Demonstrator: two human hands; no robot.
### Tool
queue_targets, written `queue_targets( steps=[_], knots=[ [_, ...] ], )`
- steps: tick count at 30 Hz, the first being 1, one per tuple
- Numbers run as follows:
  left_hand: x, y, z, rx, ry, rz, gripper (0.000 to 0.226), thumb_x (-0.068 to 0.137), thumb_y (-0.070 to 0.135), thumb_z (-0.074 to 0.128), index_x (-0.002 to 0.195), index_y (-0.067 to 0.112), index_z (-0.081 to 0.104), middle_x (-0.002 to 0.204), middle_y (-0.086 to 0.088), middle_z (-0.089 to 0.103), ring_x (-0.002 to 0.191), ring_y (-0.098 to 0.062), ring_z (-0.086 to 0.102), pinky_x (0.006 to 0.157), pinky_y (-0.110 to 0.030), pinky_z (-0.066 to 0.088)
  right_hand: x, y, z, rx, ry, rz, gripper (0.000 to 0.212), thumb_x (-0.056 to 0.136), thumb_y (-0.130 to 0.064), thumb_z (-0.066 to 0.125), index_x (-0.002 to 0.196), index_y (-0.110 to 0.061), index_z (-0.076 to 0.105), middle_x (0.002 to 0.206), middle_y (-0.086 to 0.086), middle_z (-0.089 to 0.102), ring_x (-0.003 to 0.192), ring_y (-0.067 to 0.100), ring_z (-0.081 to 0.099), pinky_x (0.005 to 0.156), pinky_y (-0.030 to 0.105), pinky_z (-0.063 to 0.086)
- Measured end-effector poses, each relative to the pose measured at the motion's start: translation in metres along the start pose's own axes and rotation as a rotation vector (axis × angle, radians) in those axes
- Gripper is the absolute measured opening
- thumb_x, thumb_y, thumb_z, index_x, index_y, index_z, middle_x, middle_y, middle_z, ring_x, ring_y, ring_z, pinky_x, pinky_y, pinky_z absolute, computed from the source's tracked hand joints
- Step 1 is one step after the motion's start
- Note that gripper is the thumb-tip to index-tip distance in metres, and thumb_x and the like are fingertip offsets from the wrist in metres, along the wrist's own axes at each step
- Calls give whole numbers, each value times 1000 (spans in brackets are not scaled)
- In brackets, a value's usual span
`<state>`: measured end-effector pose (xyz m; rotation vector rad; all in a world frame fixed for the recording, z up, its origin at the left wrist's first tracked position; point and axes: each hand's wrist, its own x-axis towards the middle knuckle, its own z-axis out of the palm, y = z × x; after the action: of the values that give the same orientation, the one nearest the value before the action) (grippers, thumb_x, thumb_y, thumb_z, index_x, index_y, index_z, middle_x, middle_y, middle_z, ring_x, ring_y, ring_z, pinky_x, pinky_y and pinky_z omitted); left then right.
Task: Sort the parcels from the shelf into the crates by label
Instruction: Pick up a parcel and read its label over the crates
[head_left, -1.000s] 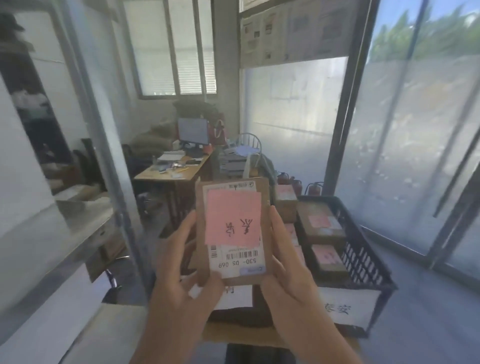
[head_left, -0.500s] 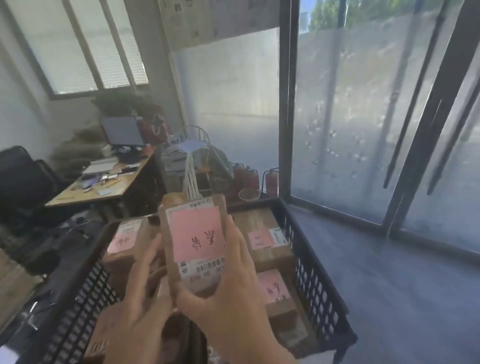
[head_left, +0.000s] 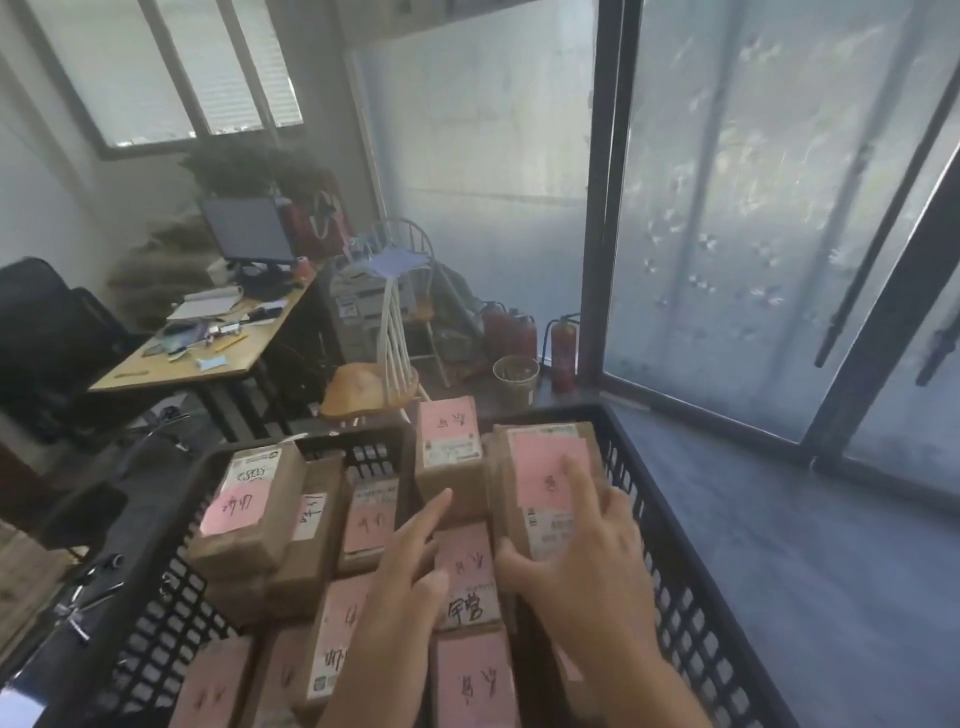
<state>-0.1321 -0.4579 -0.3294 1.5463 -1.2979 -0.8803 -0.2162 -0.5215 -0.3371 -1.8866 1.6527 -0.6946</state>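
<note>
Two hands over black crate (head_left: 691, 597) | right hand (head_left: 587, 561) fingers spread, resting on pink-labelled parcel (head_left: 545, 478), right of centre, long axis up-frame | left hand (head_left: 405, 577) fingers apart, just left, holding nothing | right hand nearer.

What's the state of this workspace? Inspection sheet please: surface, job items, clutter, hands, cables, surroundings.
Surface: black lattice crate, filled with parcels; no tabletop seen.
Job's things: brown parcels with pink labels, some stacked; the large parcel lies at the crate's right side, an upright parcel behind.
Clutter: desk strewn with papers and small items.
Grippers: right hand rests on the large parcel, fingers straight; left hand open over the middle parcels.
Cables: nothing seen.
Surroundings: monitor, white-spindled chair, fire extinguishers, frosted glass doors.
</note>
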Motion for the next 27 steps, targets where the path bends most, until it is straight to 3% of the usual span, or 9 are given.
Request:
queue_targets(
  steps=[2, 4, 7, 10, 15, 18, 21, 24, 27],
  knots=[
    [-8, -26, -82, -105, 96, -93, 58, 76, 64, 46, 132, 76, 44, 139, 57, 36, 145, 9, 32, 124, -50, 31, 35, 3, 6, -56, -3, 62, 108, 69, -70, 68, 156, -45, 7, 133, -1, 31, 123, 21, 41, 89, 36, 47],
    [-1, -35, -97, -95, 158, -60, 63, 72, 66, 45, 134, 75, 43, 146, 49, 37, 145, 13, 30, 124, -41, 31, 71, 2, 16, -89, -22, 90, 106, 71, -70, 68, 156, -42, 12, 136, 4, 36, 125, 26, 44, 95, 43, 52],
    [9, -42, -110, 24, 176, 0, 61, 76, 49, 49, 133, 71, 48, 149, 41, 42, 140, 17, 36, 110, -21, 37, 115, -5, 39, -137, -67, 99, 109, 70, -72, 67, 159, -41, 12, 143, 9, 36, 130, 32, 44, 100, 49, 52],
    [10, -73, -137, 62, 225, 22, 64, 77, 45, 51, 140, 56, 53, 153, 23, 51, 145, 0, 43, 114, -40, 43, 144, -10, 54, -180, -109, 90, 109, 72, -74, 68, 161, -37, 17, 145, 10, 36, 134, 33, 42, 102, 47, 47],
    [5, -80, -159, 76, 215, 12, 59, 78, 46, 51, 129, 75, 46, 146, 48, 39, 133, 24, 38, 95, 0, 38, 169, -4, 57, -185, -187, 50, 103, 74, -73, 66, 160, -36, 23, 148, 8, 32, 138, 34, 35, 107, 50, 44],
    [8, -82, -161, 132, 210, 46, 60, 78, 52, 49, 135, 69, 47, 150, 42, 40, 142, 15, 36, 106, -17, 38, 168, -1, 60, -176, -189, 29, 102, 76, -71, 67, 161, -35, 23, 157, 8, 25, 144, 37, 28, 114, 53, 38],
    [7, -73, -158, 95, 180, 22, 62, 75, 52, 47, 134, 71, 44, 147, 51, 33, 139, 26, 26, 102, -14, 35, 165, -2, 58, -126, -201, 13, 105, 74, -73, 67, 162, -37, 23, 169, 4, 12, 153, 39, 16, 121, 59, 29],
    [6, -61, -159, 135, 125, -5, 63, 76, 55, 46, 136, 72, 40, 150, 52, 27, 140, 27, 21, 119, -30, 28, 158, -5, 50, -116, -186, 16, 114, 64, -86, 56, 163, -43, 18, 174, -1, 4, 160, 33, 4, 124, 67, 18],
    [11, -47, -167, 197, 122, 31, 63, 77, 56, 48, 137, 72, 38, 150, 53, 23, 138, 30, 16, 123, -37, 25, 139, -20, 31, -104, -99, -74, 101, 81, -78, 63, 165, -43, 18, 175, -5, 2, 162, 26, -3, 126, 61, 11]
  ],
)
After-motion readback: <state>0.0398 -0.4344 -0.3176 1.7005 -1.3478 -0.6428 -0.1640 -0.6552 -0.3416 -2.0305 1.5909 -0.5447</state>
